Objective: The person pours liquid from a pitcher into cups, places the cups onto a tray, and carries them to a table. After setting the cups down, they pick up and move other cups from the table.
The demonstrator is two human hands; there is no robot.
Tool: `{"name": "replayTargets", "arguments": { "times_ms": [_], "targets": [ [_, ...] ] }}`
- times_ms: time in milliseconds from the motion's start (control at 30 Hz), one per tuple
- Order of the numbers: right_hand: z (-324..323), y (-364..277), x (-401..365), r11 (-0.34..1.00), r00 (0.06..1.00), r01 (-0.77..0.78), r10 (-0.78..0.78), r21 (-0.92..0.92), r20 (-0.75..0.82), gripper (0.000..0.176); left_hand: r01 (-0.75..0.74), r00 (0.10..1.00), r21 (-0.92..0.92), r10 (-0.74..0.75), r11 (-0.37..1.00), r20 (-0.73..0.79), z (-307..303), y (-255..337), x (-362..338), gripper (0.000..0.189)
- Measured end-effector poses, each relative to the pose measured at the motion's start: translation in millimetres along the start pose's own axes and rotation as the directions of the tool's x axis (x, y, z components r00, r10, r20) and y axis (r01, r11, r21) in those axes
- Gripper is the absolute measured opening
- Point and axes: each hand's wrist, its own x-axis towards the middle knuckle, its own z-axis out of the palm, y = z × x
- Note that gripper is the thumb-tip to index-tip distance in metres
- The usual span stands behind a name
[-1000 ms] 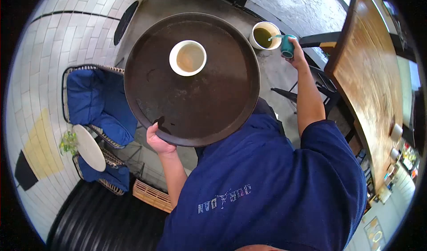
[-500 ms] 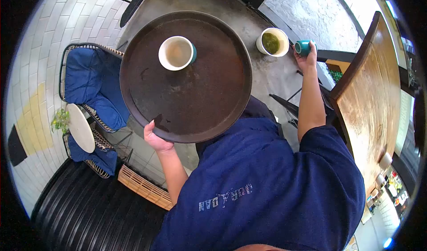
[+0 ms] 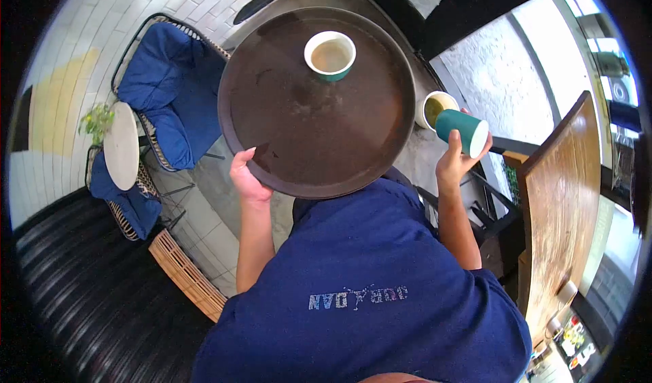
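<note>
My left hand (image 3: 251,179) grips the near left rim of a round brown serving tray (image 3: 305,138), its thumb on top and the other fingers hidden underneath. On the tray's far side stands a teal cup (image 3: 334,76) with a white inside and some cloudy, pale brown liquid in it. My right hand (image 3: 460,160) is closed around a second teal cup (image 3: 462,129). That cup lies nearly sideways, its white base to the right and its hidden mouth towards a white bucket (image 3: 448,99). Part of something green shows inside the bucket, behind the cup.
A long wooden counter (image 3: 560,199) runs along the right. At the left are blue-cushioned chairs (image 3: 176,104), a small round table (image 3: 122,145) and a plant (image 3: 97,121). A woven rattan piece (image 3: 187,274) and a black ribbed surface (image 3: 81,281) lie lower left.
My right hand has drawn closer and tipped the cup across the front of the bucket, so its base now faces right. The tray has shifted right in view as the camera turned.
</note>
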Motion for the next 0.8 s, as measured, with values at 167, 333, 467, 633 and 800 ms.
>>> {"name": "replayTargets", "arguments": {
  "times_ms": [167,333,467,633,800],
  "targets": [
    [60,-46,-1,0.961,0.882,0.264,-0.274,0.081,0.384,0.084,0.017,1.000,-0.023,-0.017,1.000,-0.019,12,-2,3,0.037],
    [127,-68,-20,0.989,0.686,0.151,-0.099,-0.008,0.721,0.071,0.050,0.998,-0.033,-0.051,0.998,-0.029,14,-6,11,0.038],
    [158,-60,-26,0.975,0.549,0.193,-0.012,-0.113,0.836,0.070,0.042,0.999,-0.063,-0.043,0.997,-0.023,23,-8,12,0.037],
    [176,-45,-32,0.971,0.488,0.204,0.013,-0.128,0.873,0.068,0.137,0.988,-0.146,-0.124,0.980,0.096,7,-2,14,0.039],
    [181,-37,-33,0.979,0.461,0.188,-0.015,-0.081,0.887,0.070,0.120,0.989,-0.149,-0.104,0.982,0.109,5,-1,13,0.040]
  ]
}}
